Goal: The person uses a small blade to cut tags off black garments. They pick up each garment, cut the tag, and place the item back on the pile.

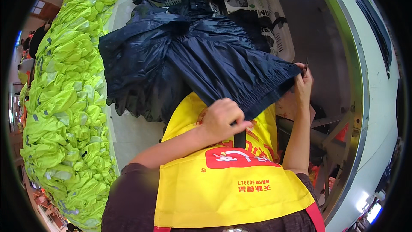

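A shiny navy garment point(219, 66) with a gathered elastic edge is stretched out in front of me, its near part hanging over my yellow apron. My left hand point(225, 118) is closed at the near corner of the elastic edge, fingers curled round the cloth. At the far right end of that edge, my right hand point(304, 81) pinches the cloth. A small dark pointed metal tool point(306, 63) sticks up from its fingers; its kind is too small to make out. More dark cloth point(141, 90) lies bunched under the garment on the left.
A long heap of neon yellow-green garments point(68, 103) runs along my left on a pale table point(133, 131). Beyond the navy garment stands a white plastic basket point(279, 21) with dark cloth in it. A metal-edged pale table point(377, 116) curves along the right.
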